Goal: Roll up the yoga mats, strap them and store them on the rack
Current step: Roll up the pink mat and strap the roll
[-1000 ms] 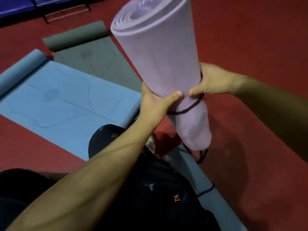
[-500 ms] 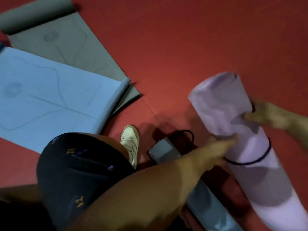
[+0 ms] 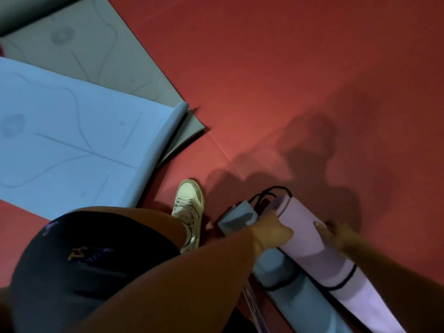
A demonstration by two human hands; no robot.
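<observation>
A rolled lilac yoga mat [image 3: 319, 258] lies low at the lower right, bound by a black strap [image 3: 348, 281]. My left hand [image 3: 274, 230] holds its left side near the far end, and my right hand [image 3: 336, 233] grips its right side. Directly beside it on the left lies a rolled blue mat [image 3: 288, 296], also strapped. An unrolled light blue mat [image 3: 67, 145] covers the floor at the left, with an unrolled grey mat [image 3: 101, 56] behind it.
The floor [image 3: 288, 80] is red matting. My white shoe [image 3: 189, 212] stands between the light blue mat and the rolled blue mat. Black strap loops [image 3: 271, 192] lie at the far ends of the rolled mats. My knee in dark shorts [image 3: 84, 255] fills the lower left.
The lilac roll has come down from upright in front of me to low beside the rolled blue mat. Both hands stayed on it. My view swung down and right.
</observation>
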